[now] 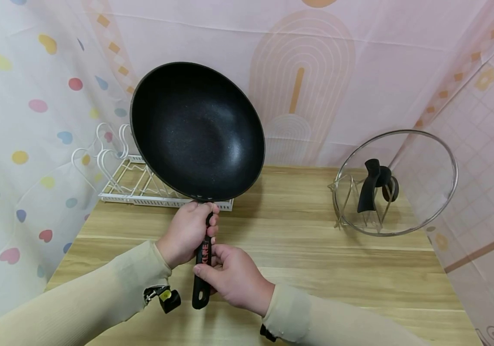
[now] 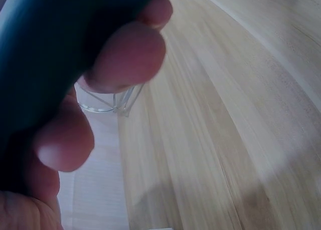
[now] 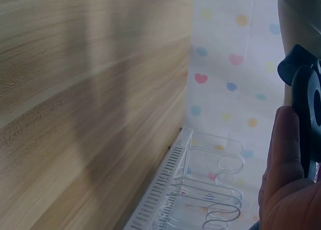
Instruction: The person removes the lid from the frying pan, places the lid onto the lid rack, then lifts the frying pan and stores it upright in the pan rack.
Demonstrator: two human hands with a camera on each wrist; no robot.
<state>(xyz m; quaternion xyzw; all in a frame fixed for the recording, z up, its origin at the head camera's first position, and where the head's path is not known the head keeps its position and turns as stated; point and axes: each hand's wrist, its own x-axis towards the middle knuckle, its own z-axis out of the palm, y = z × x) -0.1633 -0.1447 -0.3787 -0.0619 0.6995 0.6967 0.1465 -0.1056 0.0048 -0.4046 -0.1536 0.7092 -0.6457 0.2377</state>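
A black frying pan [image 1: 199, 134] is held up over the table, tilted with its dark inside facing me. Its black handle [image 1: 202, 281], marked with red letters, points down toward me. My left hand [image 1: 188, 233] grips the handle close to the pan's rim, and in the left wrist view its fingertips [image 2: 131, 57] curl round the dark handle. Lower down, my right hand [image 1: 240, 278] holds the handle with the thumb across its near side and the fingers behind. The right wrist view catches only part of this hand [image 3: 288, 190] against the handle end.
Behind the pan, a white wire dish rack [image 1: 165, 202] stands at the table's back left. A glass lid [image 1: 428, 192] with a black knob rests upright in a wire stand [image 1: 344, 202] at the right. Patterned curtains [image 1: 35, 144] border the wooden table [image 1: 316, 254].
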